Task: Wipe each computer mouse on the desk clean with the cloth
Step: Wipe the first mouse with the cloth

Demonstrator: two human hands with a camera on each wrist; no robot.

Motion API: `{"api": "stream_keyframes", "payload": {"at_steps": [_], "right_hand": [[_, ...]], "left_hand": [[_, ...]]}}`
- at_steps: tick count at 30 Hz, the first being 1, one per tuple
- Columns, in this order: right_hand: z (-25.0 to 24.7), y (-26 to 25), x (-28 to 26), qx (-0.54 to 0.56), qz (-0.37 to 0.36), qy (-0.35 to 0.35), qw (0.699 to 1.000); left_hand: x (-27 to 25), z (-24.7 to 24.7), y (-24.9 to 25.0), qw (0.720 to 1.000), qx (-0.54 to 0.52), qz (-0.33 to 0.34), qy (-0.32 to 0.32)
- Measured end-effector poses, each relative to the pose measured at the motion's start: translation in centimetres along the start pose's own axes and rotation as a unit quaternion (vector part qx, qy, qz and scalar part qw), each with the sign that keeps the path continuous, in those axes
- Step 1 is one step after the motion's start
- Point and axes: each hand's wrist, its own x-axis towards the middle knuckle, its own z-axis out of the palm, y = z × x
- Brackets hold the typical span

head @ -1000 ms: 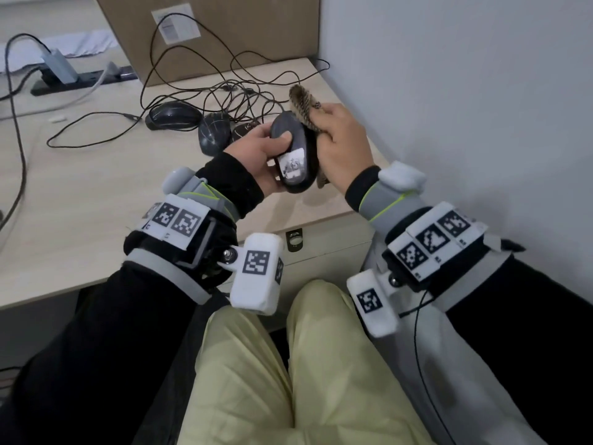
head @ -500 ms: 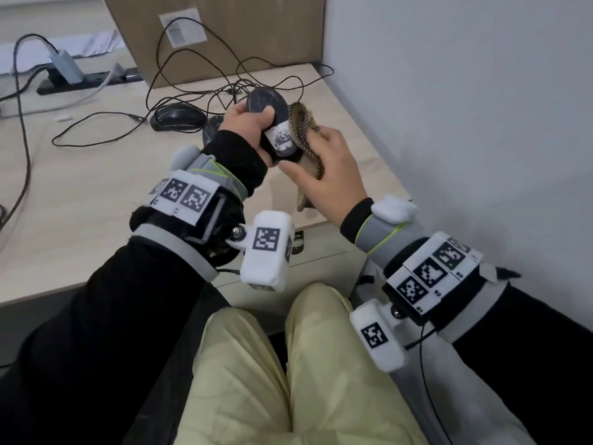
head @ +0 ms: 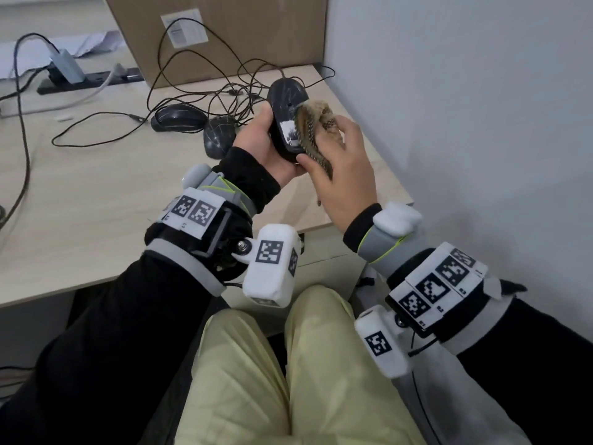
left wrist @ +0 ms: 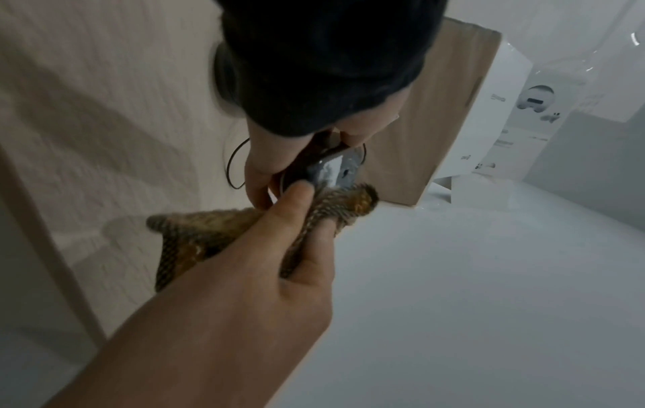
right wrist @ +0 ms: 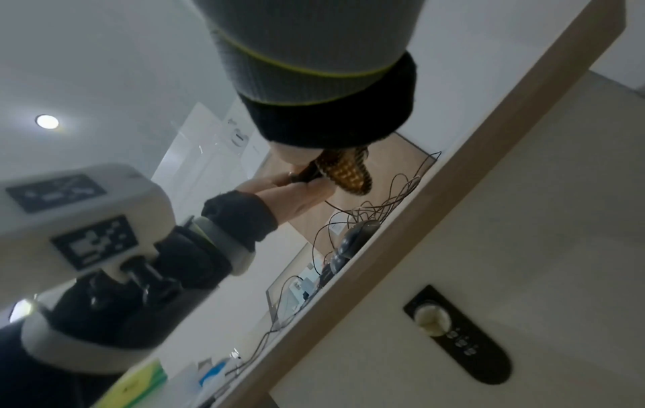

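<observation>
My left hand (head: 261,141) grips a black wired mouse (head: 285,104) above the desk's right corner, its labelled underside turned up towards me. My right hand (head: 341,162) pinches a brown woven cloth (head: 316,130) and presses it against that underside. The left wrist view shows the cloth (left wrist: 345,204) wrapped over my right fingers (left wrist: 300,193), touching the mouse (left wrist: 331,168). Two more black mice, one (head: 179,118) and another (head: 219,136), lie on the desk left of my hands.
Tangled black cables (head: 205,91) spread over the light wooden desk (head: 96,203) behind the mice. A cardboard box (head: 240,30) stands at the back, a power strip (head: 86,83) at the back left. A grey wall (head: 465,123) runs along the right. A drawer lock (right wrist: 457,334) sits under the desk edge.
My left hand has carried the mouse up and away from me and turned it. The cloth has come from behind the mouse onto its underside.
</observation>
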Motion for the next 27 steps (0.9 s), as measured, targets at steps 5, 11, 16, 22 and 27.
{"api": "stream_keyframes", "payload": {"at_steps": [5,11,16,22,27], "right_hand": [[-0.3,-0.1,-1.2,-0.106,-0.094,-0.024,0.990],[-0.2,1.6,2.6,-0.074,0.014,-0.050,0.996],[-0.9,1.5,4.7,-0.028,0.038,-0.095,0.994],[0.0,0.4,0.5,-0.021,-0.065,-0.141,0.988],[0.1,-0.1,-1.1,-0.035,-0.147,-0.108,0.983]], "left_hand": [[-0.3,0.4,-0.2,1.000,0.013,-0.009,0.015],[-0.6,-0.1,-1.2,0.995,0.074,-0.054,0.039],[-1.4,0.3,-1.6,0.992,0.084,-0.084,0.036],[-0.3,-0.5,-0.4,0.997,0.013,-0.052,0.058],[-0.4,-1.1,-0.4,0.996,0.021,-0.060,0.063]]}}
